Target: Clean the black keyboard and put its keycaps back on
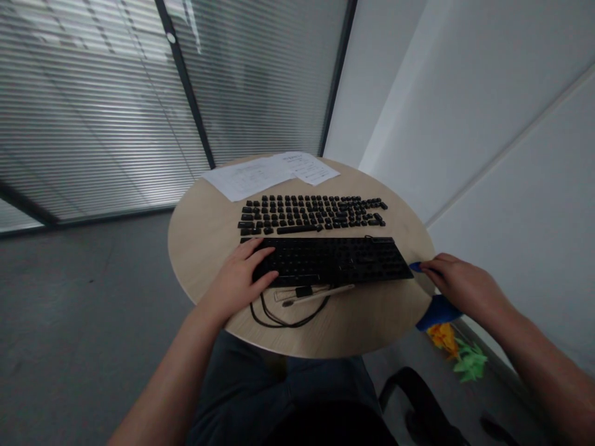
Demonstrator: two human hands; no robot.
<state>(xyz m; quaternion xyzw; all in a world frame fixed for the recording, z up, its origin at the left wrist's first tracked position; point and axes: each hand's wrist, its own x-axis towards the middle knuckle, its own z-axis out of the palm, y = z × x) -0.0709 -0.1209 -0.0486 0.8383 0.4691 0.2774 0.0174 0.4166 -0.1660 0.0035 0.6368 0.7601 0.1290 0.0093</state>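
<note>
Head: keyboard (pixel 332 260) under left hand (pixel 242 271)

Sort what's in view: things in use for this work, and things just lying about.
Likely in use:
keyboard under the left hand
blue cloth in the right hand
loose keycaps
thin brush

Likely just lying about:
papers
orange item, floor
green item, floor

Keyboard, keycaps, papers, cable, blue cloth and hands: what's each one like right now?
Keyboard: lying flat, many keycaps seemingly off
Keycaps: loose, in rows
Papers: flat, overlapping
Cable: loosely looped
Blue cloth: pinched, partly hidden
Left hand: fingers spread, on keyboard
Right hand: pinching blue cloth
</note>
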